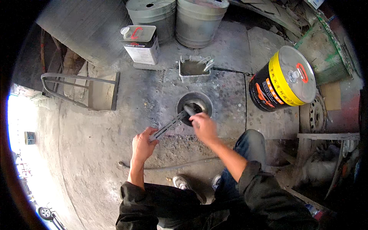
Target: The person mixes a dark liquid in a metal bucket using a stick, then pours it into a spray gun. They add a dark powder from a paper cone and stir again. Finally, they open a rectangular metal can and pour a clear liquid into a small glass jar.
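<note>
My left hand (pixel 143 145) is closed round the near end of a grey slotted metal bar (pixel 168 126). The bar slants up to the right, its far end over a round metal bowl (pixel 209 100) on the ground. My right hand (pixel 204 126), slightly blurred, grips a dark, rounded tool that looks like a brush (pixel 189 110), held against the bar's far end. Dark contents show inside the bowl; the hand and tool cover part of them. Just beyond stands a rectangular metal container (pixel 194 79) of murky grey liquid, with pale handles or sticks leaning at its right corner.
A black and yellow drum (pixel 281 82) stands at right, near a wheel rim (pixel 317 115). At the back are a rectangular can (pixel 142 48) and two grey metal drums (pixel 199 23). A metal frame (pixel 78 90) lies at left. A hose (pixel 180 165) crosses the ground before my shoes.
</note>
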The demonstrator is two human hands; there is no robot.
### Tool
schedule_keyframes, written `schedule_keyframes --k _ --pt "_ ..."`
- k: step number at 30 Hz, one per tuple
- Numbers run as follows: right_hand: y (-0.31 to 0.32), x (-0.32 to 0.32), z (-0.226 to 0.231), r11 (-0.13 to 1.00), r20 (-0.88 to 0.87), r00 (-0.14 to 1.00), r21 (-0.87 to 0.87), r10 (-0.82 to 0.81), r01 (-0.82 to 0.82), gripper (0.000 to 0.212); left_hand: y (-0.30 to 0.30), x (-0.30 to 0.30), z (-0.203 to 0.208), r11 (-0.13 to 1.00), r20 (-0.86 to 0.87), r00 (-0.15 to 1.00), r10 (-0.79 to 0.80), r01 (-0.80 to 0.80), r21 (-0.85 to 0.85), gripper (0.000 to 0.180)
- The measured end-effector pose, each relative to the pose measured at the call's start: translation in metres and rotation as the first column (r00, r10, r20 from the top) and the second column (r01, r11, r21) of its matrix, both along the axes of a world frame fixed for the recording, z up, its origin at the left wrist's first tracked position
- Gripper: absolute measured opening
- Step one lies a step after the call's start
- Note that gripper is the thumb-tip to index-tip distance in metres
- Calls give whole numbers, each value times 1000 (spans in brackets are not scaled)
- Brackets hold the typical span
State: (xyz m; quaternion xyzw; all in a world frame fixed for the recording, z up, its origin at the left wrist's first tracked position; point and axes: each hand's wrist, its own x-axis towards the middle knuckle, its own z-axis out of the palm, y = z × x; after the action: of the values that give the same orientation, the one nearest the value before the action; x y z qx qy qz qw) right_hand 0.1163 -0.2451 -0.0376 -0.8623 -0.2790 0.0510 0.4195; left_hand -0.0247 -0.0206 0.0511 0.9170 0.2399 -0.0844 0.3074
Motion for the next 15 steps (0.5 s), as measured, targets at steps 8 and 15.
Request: schedule_keyframes --k 8,15 --pt "-18 49 1 985 -204 977 -172 -70 35 15 4 -9 -9 1000 16 1000 -9 9 -22 36" --pt "-3 -4 64 988 -188 972 -30 141 -149 15 0 -5 -5 987 116 987 -114 99 130 32"
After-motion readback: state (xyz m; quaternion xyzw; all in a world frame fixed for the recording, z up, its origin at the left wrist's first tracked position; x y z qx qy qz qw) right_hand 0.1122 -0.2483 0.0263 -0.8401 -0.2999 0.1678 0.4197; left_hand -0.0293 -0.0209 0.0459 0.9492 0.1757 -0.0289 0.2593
